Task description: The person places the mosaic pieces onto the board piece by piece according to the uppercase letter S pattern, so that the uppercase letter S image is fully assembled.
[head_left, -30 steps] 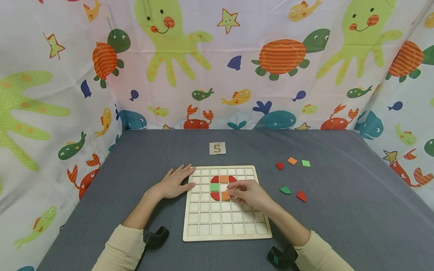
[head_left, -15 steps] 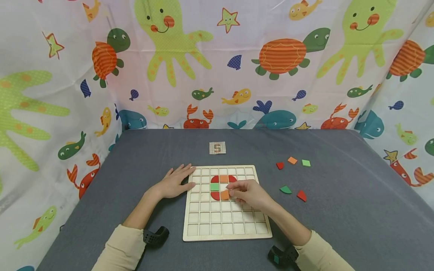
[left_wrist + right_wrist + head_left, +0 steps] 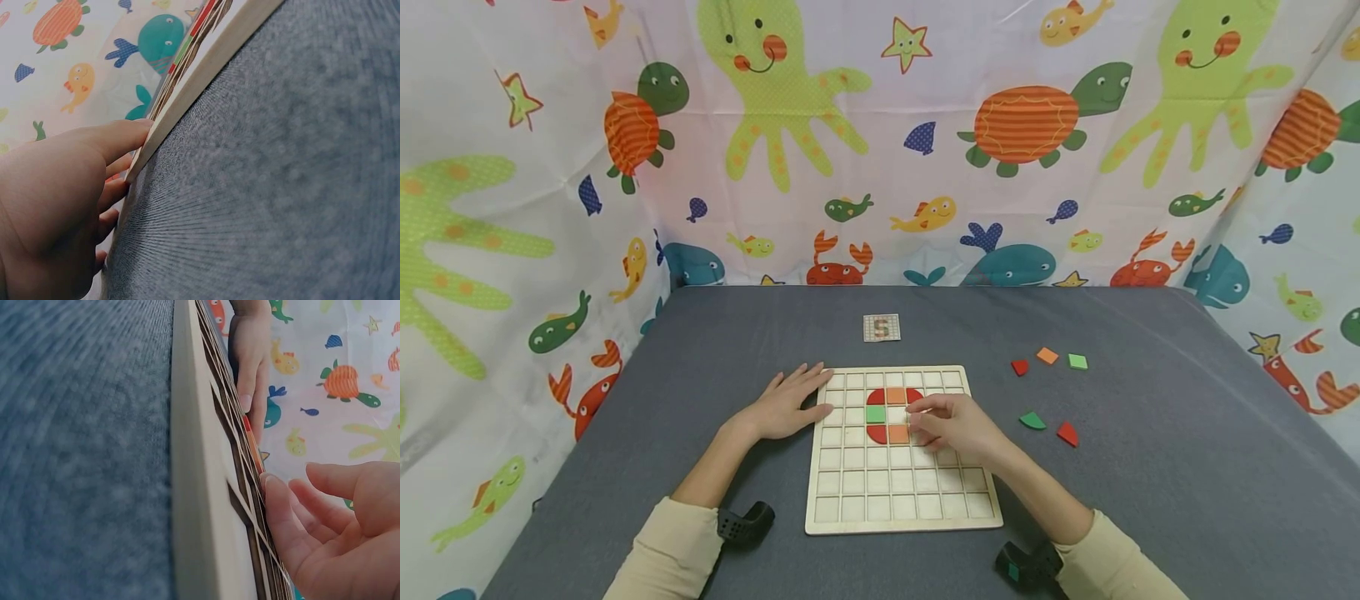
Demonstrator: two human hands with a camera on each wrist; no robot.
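Observation:
A pale wooden grid board (image 3: 842, 505) lies on the table. Set in its cells are red quarter-round tiles (image 3: 876, 434), a green square tile (image 3: 876, 414), an upper orange tile (image 3: 895, 396) and a lower orange tile (image 3: 897, 434). My left hand (image 3: 782, 406) rests with spread fingers against the board's upper left edge; in the left wrist view its thumb touches the rim. Over the cells beside the lower orange tile is my right hand (image 3: 955, 427). In the right wrist view its thumb and fingers stand apart with nothing between them, one fingertip at the board's surface.
Loose tiles lie right of the board: a red one (image 3: 1019, 367), an orange square (image 3: 1047, 356), a light green square (image 3: 1077, 362), a green quarter-round (image 3: 1032, 421) and a red quarter-round (image 3: 1067, 433). A small pattern card (image 3: 881, 328) lies behind the board, before a printed curtain (image 3: 895, 108).
The lower orange tile, slightly tilted half a second ago, now sits square in its cell. My right hand has let go of it and drawn slightly right. The left hand stays still.

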